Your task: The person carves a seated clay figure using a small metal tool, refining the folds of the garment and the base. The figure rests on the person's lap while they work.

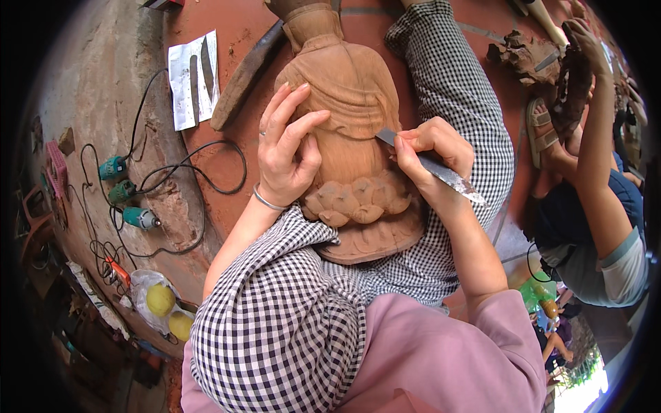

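Note:
A carved wooden statue (348,76) with robe folds and a lotus-petal base (358,201) lies tilted across my lap, its head end away from me. My right hand (441,155) is closed round a flat metal carving blade (451,177), its square edge touching the wood at the lower robe folds. The blade's far end, whitish and wrapped-looking, sticks out behind the hand. On the statue's left side rests my left hand (286,158), fingers apart and extended over the wood, a bracelet (267,199) on its wrist.
Left of the statue lie a long wooden piece (244,79) and white paper (193,82) with dark flat blades on it. Green corded power tools (141,217) and a bag with yellow fruit (160,300) are further left. Another person (592,227) sits at the right near carved wood (520,58).

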`<state>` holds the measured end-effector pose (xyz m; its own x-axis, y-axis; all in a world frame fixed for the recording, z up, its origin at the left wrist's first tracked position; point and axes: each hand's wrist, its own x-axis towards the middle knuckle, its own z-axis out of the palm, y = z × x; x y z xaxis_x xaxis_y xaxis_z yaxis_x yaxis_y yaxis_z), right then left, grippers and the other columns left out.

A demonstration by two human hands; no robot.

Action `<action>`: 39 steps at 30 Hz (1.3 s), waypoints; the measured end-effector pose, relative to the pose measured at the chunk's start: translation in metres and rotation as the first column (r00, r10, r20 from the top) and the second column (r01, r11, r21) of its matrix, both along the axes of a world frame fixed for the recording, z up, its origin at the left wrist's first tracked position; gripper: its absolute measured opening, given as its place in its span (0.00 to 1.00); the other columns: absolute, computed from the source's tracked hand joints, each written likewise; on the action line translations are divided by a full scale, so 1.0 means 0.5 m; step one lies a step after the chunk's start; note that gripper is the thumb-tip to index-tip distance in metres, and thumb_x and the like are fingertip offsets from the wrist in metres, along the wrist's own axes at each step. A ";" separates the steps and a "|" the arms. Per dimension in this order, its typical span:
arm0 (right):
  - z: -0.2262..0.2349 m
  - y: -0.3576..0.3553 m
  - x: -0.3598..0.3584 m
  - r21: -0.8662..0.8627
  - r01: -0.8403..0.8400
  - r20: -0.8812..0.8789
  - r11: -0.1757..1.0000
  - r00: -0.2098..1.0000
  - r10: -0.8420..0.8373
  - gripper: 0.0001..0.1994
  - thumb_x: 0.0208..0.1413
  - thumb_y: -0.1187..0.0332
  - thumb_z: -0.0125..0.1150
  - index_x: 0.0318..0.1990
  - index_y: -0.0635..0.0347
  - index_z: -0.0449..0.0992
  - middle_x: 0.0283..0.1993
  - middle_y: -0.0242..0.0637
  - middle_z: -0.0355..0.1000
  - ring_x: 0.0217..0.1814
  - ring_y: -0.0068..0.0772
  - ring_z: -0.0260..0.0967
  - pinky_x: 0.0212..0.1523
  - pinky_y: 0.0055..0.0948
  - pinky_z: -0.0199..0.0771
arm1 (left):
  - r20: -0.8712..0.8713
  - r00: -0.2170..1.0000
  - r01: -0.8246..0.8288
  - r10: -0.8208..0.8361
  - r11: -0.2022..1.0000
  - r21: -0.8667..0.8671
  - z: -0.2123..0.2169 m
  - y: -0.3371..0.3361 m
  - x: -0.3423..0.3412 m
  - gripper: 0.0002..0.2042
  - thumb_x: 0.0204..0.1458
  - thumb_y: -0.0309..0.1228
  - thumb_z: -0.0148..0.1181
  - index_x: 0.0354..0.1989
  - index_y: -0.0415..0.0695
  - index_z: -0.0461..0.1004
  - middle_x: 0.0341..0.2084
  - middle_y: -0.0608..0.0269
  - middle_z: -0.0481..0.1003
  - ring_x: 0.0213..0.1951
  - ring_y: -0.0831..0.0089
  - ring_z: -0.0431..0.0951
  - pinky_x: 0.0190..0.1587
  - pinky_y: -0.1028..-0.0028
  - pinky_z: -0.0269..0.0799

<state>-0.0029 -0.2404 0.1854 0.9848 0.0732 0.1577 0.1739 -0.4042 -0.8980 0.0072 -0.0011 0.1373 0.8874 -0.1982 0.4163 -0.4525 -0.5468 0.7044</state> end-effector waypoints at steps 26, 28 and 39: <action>0.006 0.031 0.000 -0.081 0.054 0.157 0.995 0.987 -0.040 0.09 0.47 0.81 0.70 0.22 0.64 0.74 0.27 0.39 0.75 0.25 0.27 0.72 0.24 0.23 0.71 | 0.002 0.999 0.050 -0.050 0.998 -0.038 -0.004 0.004 0.004 0.20 0.47 0.17 0.53 0.49 0.42 0.79 0.63 0.49 0.69 0.70 0.49 0.62 0.70 0.56 0.57; 0.005 0.026 -0.012 -0.131 0.044 0.139 0.990 0.990 -0.025 0.09 0.47 0.81 0.70 0.22 0.64 0.74 0.27 0.39 0.75 0.25 0.27 0.73 0.25 0.24 0.71 | -0.002 0.999 0.048 -0.048 0.998 -0.031 -0.002 0.009 0.000 0.20 0.47 0.17 0.53 0.50 0.42 0.79 0.63 0.49 0.70 0.70 0.49 0.62 0.70 0.56 0.57; 0.013 0.026 -0.010 -0.169 0.011 0.143 0.986 0.990 0.014 0.06 0.46 0.80 0.70 0.24 0.65 0.77 0.29 0.40 0.76 0.25 0.28 0.74 0.24 0.24 0.73 | 0.012 1.000 0.020 -0.019 0.999 -0.039 -0.005 0.004 0.002 0.20 0.45 0.17 0.56 0.48 0.45 0.80 0.60 0.53 0.72 0.67 0.49 0.65 0.69 0.58 0.61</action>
